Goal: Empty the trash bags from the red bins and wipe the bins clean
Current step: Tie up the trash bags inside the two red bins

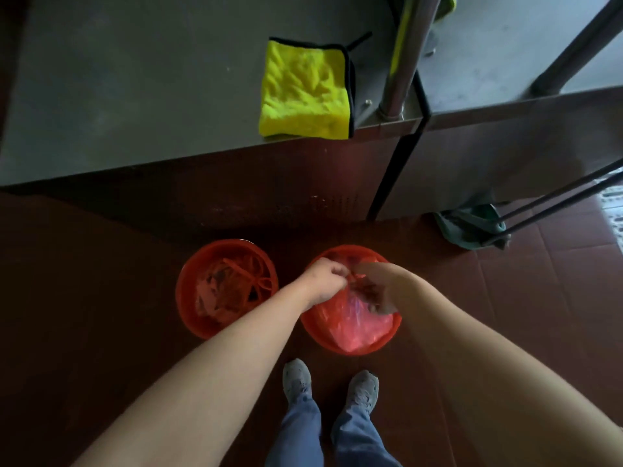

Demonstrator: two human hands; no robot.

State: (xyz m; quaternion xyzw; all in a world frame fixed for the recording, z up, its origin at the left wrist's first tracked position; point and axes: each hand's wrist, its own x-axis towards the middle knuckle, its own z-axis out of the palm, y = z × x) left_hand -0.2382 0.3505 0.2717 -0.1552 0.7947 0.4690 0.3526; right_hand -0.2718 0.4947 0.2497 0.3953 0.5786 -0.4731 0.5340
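Two red bins stand side by side on the brown tiled floor. The left red bin (188, 298) holds a red trash bag (229, 288) tied shut with a knot on top. The right red bin (394, 328) holds a translucent red trash bag (357, 325). Both hands are over the right bin. My left hand (323, 281) and my right hand (381, 288) pinch the gathered top of that bag between them. A yellow cleaning cloth (303, 92) with black edging lies folded on the steel counter.
The steel counter (135, 96) runs across the back, with a metal post (401, 62) near its right end. A green dustpan (472, 227) with dark long handles leans at the right. My grey shoes (332, 385) stand just behind the right bin.
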